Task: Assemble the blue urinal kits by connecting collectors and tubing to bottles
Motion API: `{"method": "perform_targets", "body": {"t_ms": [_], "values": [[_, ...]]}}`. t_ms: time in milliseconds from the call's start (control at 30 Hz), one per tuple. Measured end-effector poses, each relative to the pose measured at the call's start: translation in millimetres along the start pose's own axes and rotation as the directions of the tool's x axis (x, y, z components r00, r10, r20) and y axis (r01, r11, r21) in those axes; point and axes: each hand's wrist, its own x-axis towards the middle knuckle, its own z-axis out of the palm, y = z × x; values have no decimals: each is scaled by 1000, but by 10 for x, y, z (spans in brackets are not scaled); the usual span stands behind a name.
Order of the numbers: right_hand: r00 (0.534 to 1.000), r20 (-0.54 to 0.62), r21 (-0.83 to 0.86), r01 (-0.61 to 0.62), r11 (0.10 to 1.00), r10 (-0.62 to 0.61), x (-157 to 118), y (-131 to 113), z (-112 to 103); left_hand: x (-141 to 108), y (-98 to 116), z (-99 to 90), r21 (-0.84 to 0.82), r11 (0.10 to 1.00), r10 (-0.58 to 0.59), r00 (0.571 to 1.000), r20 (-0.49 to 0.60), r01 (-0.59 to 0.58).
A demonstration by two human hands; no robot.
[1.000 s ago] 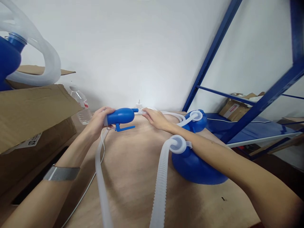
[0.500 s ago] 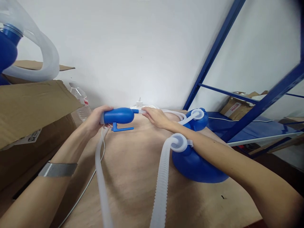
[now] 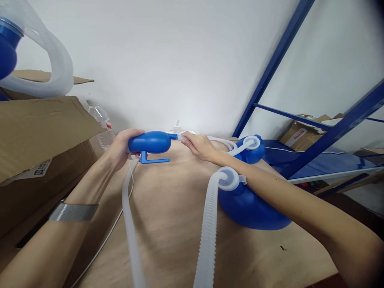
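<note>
My left hand (image 3: pixel 121 146) is wrapped round the rear end of a blue bulb-shaped plastic piece (image 3: pixel 151 142). An L-shaped blue handle (image 3: pixel 154 161) sticks out below it, and its narrow spout (image 3: pixel 173 137) points right. At that spout, my right hand (image 3: pixel 199 146) pinches the end of a translucent white hose (image 3: pixel 181 137), which meets the spout's tip. Under my right forearm lies a large blue bottle (image 3: pixel 252 210) with a white cap (image 3: pixel 229 179) and a ribbed hose (image 3: pixel 207 232). Farther back sits another blue bottle (image 3: pixel 256 152) with a hose at its cap.
Cardboard boxes (image 3: pixel 39 132) crowd the left side, with a clear water bottle (image 3: pixel 103 126) behind them. A white power strip with a plug (image 3: pixel 177 127) sits by the wall. A thin white cable (image 3: pixel 112 228) crosses the wooden table (image 3: pixel 171 240). Blue shelving (image 3: pixel 270 76) stands at right.
The blue piece has turned slightly in my left hand, so its pale rear end no longer shows. My right hand stays at the spout with the hose end. The view has shifted a little.
</note>
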Motion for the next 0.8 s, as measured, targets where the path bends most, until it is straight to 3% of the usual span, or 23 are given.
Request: {"method": "perform_targets", "body": {"t_ms": [267,467,600,700,800], "values": [[1000,-23,10,19,1000,-18,-17,-13,-9,30,-23,-82,91,967,232,969,81,-239],[999,-33,-10,36,999,-36,-30,-16,-27,-33,9,-116,372,842,388,918,87,-391],[998,-26,1,51,999,-51,-55,-14,-43,-118,85,-99,493,713,494,856,151,-498],[998,1,14,57,998,-57,-62,-16,-42,-138,123,-92,506,678,518,835,187,-534],[1000,4,25,20,1000,-20,-41,-13,-25,-116,122,-77,503,694,514,844,154,-515]]}}
